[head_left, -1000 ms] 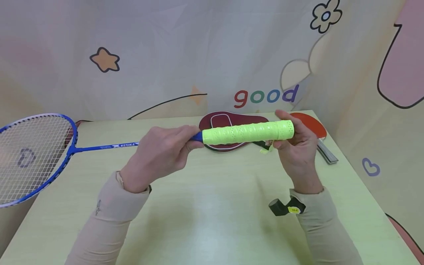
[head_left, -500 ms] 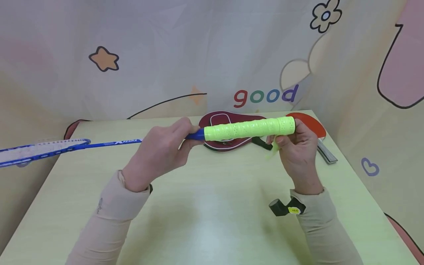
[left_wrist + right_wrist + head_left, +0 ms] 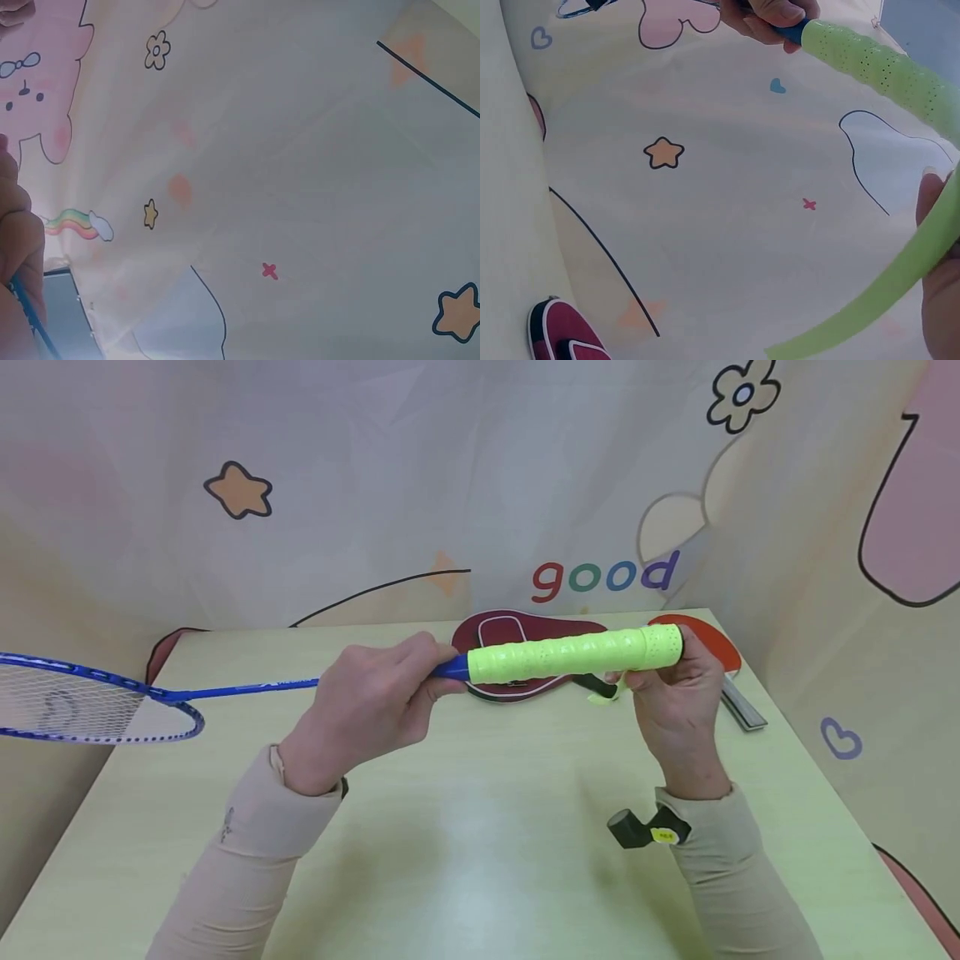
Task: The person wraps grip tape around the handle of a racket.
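Note:
A blue badminton racket [image 3: 255, 687] is held level above the table, its strung head to the left. My left hand [image 3: 367, 710] grips it at the blue cone just before the handle. Bright yellow-green overgrip tape [image 3: 562, 656] covers the handle in ridged turns. At the butt end, my right hand [image 3: 678, 710] pinches the tape's loose end between thumb and fingers, some fingers hidden behind the handle. In the right wrist view that loose strip [image 3: 870, 304] hangs down past the thumb. The left wrist view catches only part of my left hand [image 3: 19, 240] at its edge.
Behind the handle, a dark red paddle case [image 3: 491, 631] lies at the table's [image 3: 465, 827] back edge. A table tennis bat [image 3: 742, 703] with red rubber lies at the back right. A printed cloth [image 3: 360, 485] hangs behind and beside the table.
The racket has turned about its long axis: its head goes from broad, to nearly edge-on, to tilted the other way. My right hand's raised fingers have come down behind the butt end.

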Demonstrator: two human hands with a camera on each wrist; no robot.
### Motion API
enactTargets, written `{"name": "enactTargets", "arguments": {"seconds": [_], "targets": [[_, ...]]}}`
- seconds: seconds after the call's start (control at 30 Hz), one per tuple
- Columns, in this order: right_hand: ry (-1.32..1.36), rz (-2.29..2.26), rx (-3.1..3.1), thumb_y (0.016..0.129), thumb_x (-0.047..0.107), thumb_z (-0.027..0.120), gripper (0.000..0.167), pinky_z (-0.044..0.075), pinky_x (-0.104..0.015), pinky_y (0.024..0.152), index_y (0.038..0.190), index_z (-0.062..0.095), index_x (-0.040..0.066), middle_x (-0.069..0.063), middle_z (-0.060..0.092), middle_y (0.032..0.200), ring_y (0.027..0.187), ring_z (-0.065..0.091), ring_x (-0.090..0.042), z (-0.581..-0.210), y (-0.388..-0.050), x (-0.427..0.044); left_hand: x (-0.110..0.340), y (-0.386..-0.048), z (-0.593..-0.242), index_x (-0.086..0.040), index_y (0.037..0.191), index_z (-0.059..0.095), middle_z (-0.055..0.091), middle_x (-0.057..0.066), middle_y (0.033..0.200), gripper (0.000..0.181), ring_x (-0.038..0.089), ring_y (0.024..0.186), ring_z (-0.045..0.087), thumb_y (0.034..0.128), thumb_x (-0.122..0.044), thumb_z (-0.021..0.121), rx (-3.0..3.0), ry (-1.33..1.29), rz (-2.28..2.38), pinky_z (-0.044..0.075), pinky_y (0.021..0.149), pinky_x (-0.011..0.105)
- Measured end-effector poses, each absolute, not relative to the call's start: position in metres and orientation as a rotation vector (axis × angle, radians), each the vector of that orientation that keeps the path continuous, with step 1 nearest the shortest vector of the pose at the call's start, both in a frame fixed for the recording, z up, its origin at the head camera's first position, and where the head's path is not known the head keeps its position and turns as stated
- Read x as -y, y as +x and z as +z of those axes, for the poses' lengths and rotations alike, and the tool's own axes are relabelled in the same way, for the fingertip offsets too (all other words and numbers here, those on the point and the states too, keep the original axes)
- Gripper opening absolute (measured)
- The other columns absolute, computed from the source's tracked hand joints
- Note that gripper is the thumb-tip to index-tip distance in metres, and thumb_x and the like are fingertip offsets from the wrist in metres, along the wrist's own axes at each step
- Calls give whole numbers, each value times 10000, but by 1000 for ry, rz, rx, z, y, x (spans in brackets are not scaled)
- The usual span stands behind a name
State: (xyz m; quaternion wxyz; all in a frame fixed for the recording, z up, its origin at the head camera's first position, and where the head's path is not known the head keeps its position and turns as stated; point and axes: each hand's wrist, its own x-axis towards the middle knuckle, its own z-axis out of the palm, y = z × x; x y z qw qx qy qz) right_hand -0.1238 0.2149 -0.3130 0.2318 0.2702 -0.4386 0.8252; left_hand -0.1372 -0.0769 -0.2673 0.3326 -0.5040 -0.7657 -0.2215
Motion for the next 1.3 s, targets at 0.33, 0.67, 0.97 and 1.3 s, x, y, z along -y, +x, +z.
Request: {"name": "enactTargets", "arguments": {"seconds": [0.33,0.67,0.97,1.3], "targets": [[813,2298,1159,739,83,816,419,559,-317,686,1017,611,-154,-177,654,926,741,630,-272,-308,-121,-212,75,-137,-268,20,1009,575,600,41,770,279,101,459,447,952,-243,647,2052,-1311,-513,367,422,203],[814,2277,1192,770,38,794,410,554,-314,700,1055,589,-175,-189,644,961,730,620,-268,-309,-120,-215,73,-137,-269,16,995,530,498,46,784,245,86,448,344,854,-14,728,2028,-1301,-586,323,413,180],[837,2280,1205,806,-66,741,341,563,-325,738,1091,577,-155,-190,645,999,820,644,-277,-308,-119,-217,73,-135,-267,0,986,542,513,28,739,211,88,438,378,874,-47,715,2007,-1309,-576,335,413,182],[842,2274,1201,759,28,800,406,567,-332,739,1068,604,-149,-181,666,969,793,659,-277,-309,-121,-218,75,-135,-263,9,961,555,582,51,732,191,121,448,439,973,-174,610,1996,-1284,-491,344,395,206]]}}
